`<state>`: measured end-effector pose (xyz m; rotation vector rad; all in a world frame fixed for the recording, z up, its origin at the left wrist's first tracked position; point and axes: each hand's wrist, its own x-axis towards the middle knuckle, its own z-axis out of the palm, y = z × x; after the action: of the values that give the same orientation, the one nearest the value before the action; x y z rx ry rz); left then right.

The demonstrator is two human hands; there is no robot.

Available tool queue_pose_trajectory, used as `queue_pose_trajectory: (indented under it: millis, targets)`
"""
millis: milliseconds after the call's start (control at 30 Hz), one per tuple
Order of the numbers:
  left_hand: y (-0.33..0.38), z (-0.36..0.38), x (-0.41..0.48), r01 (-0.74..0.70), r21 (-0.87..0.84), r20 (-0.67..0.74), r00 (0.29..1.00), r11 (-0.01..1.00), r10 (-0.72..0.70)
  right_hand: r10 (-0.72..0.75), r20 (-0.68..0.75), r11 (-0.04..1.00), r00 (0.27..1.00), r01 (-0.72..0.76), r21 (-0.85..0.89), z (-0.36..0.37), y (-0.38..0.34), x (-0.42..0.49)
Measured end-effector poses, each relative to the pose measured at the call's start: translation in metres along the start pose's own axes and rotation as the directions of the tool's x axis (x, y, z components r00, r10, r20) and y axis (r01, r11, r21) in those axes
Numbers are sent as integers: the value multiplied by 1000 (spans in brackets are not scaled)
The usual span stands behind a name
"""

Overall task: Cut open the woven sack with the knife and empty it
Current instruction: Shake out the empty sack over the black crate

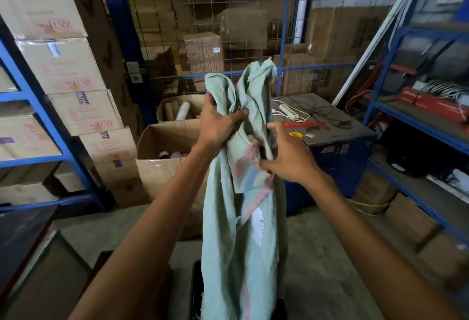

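- Left hand (218,123) clenched on bunched upper part of woven sack (238,218), held up mid-air, limp and flat.
- Right hand (289,160) fingers spread, loose against sack's right side by a pinkish patch; not gripping, looks like.
- Sack's bottom hangs into dark crate (196,291) below, w/ cardboard box (162,157) behind.
- No knife visible.
- Judging: cut's done, this is the emptying/shake-out step, prob. near the end.
- Next: right hand needs a firm hold lower down, then shake over crate.
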<state>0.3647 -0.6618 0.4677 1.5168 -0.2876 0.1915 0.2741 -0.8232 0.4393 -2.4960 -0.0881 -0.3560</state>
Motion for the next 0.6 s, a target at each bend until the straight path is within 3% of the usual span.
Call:
queue_pose_trajectory:
  millis: [67,133,200,333,433,533,600]
  targets:
    - [2,1,3,24,-25,22,999,999,-23,-53,-216,994,975,31,-106,-2,4,7]
    - [6,-2,5,34,-39,72,997,999,-31,-95,-325,992,941,64,-105,-11,9,14]
    - [10,-5,2,54,-79,187,982,995,-38,-108,-362,994,926,108,-21,-20,10,19]
    - [12,-3,-10,195,-107,466,876,975,-124,-50,-399,946,916,172,275,-33,-1,23]
    - [10,13,-9,119,-108,415,907,987,-64,11,-288,852,958,141,504,-38,-3,21]
    - [16,25,-6,49,-142,260,966,989,-11,91,-265,643,960,147,752,-46,11,9]
    - [21,24,-2,37,-169,192,981,985,-4,71,-295,675,953,172,718,-44,36,-3]
